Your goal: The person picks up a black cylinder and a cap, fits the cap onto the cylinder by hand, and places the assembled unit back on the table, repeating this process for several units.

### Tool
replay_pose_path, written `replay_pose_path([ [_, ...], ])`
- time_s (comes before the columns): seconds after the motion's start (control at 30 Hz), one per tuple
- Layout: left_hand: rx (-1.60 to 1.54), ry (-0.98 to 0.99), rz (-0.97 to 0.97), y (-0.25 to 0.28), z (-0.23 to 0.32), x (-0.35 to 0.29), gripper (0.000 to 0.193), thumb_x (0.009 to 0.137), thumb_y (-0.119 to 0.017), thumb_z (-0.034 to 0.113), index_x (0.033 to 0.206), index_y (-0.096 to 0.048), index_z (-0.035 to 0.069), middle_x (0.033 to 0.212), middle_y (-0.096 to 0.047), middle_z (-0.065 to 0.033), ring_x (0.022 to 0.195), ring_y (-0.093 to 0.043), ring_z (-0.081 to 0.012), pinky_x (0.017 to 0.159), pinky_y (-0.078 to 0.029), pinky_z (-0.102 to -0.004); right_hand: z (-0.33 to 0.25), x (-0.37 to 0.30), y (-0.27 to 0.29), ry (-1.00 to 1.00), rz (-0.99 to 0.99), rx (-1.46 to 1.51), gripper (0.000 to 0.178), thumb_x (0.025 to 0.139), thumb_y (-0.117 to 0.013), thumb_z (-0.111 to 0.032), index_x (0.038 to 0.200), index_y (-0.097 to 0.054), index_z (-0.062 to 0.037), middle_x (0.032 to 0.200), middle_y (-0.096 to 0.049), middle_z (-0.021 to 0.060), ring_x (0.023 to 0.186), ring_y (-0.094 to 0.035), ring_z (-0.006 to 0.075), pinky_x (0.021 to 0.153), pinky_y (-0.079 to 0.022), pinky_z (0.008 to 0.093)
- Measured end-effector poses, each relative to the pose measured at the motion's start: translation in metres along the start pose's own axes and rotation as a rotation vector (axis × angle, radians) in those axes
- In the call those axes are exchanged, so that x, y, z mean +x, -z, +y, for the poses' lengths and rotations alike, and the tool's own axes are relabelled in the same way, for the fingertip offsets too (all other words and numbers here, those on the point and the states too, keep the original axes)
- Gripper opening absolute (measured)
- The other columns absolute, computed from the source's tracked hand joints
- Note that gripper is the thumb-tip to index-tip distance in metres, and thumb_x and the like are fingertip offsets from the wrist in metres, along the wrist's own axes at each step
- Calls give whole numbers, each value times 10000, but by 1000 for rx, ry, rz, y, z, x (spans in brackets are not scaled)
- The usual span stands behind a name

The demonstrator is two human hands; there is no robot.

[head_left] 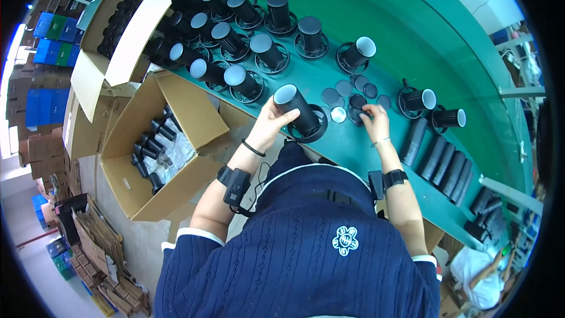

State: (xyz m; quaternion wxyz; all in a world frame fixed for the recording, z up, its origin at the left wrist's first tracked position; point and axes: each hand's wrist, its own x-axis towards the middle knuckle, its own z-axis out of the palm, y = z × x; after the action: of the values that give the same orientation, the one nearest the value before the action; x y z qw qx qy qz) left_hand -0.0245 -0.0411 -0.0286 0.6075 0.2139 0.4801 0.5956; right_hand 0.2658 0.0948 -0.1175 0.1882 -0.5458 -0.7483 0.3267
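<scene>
- The lower cardboard box [191, 109] stands open; black stemmed parts [152, 144] lie in it around crumpled clear plastic [181, 156].
- The upper cardboard box [138, 38], flaps spread, holds a heap of small black parts [120, 26].
- The held black cylinder [303, 116] is at the near edge of the green surface [353, 147]; whether its ring base rests there, I cannot tell.
- Its long axis slants, the pale-lined mouth pointing up and left, the ring base down and right.
- The left hand [272, 125] grasps this cylinder near the mouth, fingers and thumb around its side.
- The right hand [377, 125] has its fingers at the dark discs [344, 88]; whether they grip one, I cannot tell.
</scene>
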Motion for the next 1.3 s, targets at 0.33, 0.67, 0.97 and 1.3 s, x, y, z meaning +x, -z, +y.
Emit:
replay_pose_path([
  [0.33, -159, 215, -28, 5, -7, 15, 461, 923, -633, 162, 1333, -442, 72, 1233, -565, -67, 1184, -544, -229, 1027, -430, -443, -51, 9, -19, 392, -221, -439, 523, 633, -819, -233, 1096, -623, -89, 1099, -527, 107, 1106, -461, 294, 945, -367, 401],
  [0.67, 68, 193, -291, -12, -17, 17, 578, 841, -717, 79, 1352, -448, 54, 1244, -554, -17, 1149, -514, -135, 1012, -387, -306, -30, 10, -13, -230, -172, 712, 192, 763, -746, -15, 905, -618, -27, 702, -621, -8, 564, -549, 89, 497, -431, 226],
  [0.97, 95, 254, -527, -44, -17, 18, 700, 751, -777, 47, 1364, -437, 46, 1243, -541, -11, 1149, -501, -123, 998, -388, -275, -72, -16, 34, -154, -602, 1175, 540, 806, -724, -22, 1317, -552, -34, 962, -651, 8, 744, -567, 58, 638, -468, 205],
  [1.3, 370, 110, -493, -39, -32, 18, 706, 750, -796, 100, 1345, -418, 69, 1216, -505, -25, 1143, -483, -133, 991, -401, -302, -84, -20, 51, -22, -497, 1138, 626, 752, -742, -48, 1327, -494, -46, 1283, -540, 87, 1153, -555, 211, 985, -442, 350],
])
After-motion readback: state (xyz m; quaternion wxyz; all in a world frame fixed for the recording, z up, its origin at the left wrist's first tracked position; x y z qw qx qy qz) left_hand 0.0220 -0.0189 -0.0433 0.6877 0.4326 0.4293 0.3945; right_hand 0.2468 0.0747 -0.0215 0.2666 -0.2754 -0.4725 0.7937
